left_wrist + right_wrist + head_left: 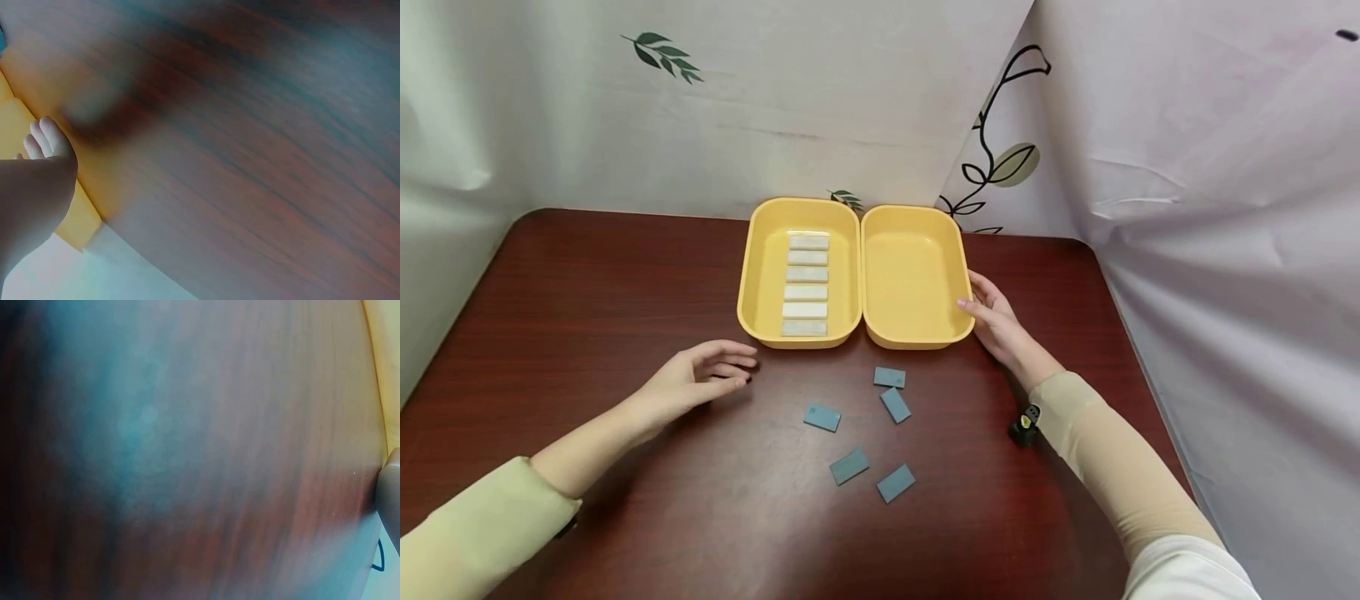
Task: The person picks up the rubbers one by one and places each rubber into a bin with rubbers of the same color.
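Note:
Two yellow plastic trays stand side by side at the back of the table. My right hand point(997, 321) grips the right tray point(917, 342) at its right side, thumb over the rim and fingers along the outside wall. My left hand point(696, 377) is near the front left corner of the left tray point(752, 275), fingers relaxed and holding nothing. A column of several whitish rectangular tiles point(806, 292) lies in the left tray. In front of the trays, several blue-grey rectangular tiles lie scattered, among them a tile point(822, 417) nearest the left hand.
The dark red wooden table point(625, 283) meets a pale cloth point(820, 108) with leaf prints at the back. More pale cloth point(1210, 250) hangs along the right side. A small black device point(1025, 425) is at the right wrist.

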Demonstrator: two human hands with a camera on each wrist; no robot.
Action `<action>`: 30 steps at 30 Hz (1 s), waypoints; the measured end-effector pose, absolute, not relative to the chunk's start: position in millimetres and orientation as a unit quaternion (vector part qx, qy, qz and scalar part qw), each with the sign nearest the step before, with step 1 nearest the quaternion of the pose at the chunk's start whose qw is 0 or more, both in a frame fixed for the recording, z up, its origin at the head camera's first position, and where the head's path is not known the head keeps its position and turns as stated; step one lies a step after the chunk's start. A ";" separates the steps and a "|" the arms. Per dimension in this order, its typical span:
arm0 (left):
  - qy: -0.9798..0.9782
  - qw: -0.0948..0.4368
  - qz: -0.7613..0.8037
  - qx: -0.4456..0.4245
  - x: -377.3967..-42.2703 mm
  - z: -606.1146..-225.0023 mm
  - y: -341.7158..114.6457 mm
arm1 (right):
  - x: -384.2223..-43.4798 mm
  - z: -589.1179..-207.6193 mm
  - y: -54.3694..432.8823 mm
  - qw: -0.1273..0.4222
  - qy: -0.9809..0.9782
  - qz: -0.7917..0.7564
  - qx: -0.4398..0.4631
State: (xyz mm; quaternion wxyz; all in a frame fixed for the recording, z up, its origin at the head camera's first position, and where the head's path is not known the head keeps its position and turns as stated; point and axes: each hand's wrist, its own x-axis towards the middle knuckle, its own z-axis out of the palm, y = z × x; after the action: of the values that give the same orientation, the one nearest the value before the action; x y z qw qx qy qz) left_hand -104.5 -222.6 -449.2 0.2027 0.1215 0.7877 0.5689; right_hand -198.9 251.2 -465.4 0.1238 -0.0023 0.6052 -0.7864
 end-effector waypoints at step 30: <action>0.830 0.175 0.430 0.309 -112.0 -457.6 -148.9 | -199.9 -466.1 251.9 0.126 0.600 -0.790 0.004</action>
State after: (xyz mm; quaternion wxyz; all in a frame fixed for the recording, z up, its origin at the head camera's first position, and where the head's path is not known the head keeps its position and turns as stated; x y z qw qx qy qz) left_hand -112.0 -148.9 -457.6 0.1753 0.3092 0.8298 0.4304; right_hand -199.9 251.9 -466.1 0.1257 0.0040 0.5996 -0.7903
